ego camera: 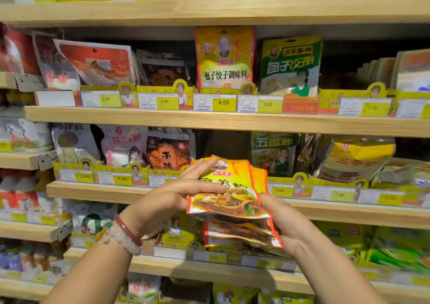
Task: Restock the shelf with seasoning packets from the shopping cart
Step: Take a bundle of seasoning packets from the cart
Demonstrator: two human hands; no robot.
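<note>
I hold a fanned stack of yellow and red seasoning packets at chest height in front of the shelves. My left hand pinches the top packet, thumb across its front and fingers along its upper left edge. My right hand grips the lower packets from the right and underneath. Just behind the packets, the wooden shelf has a dark empty slot between a brown packet and a green five-spice packet. The shopping cart is out of view.
Wooden shelves full of seasoning packets fill the view, with yellow price tags along each edge. A matching yellow packet and a green packet stand on the shelf above. Yellow chicken-print packets sit on the shelf below my hands.
</note>
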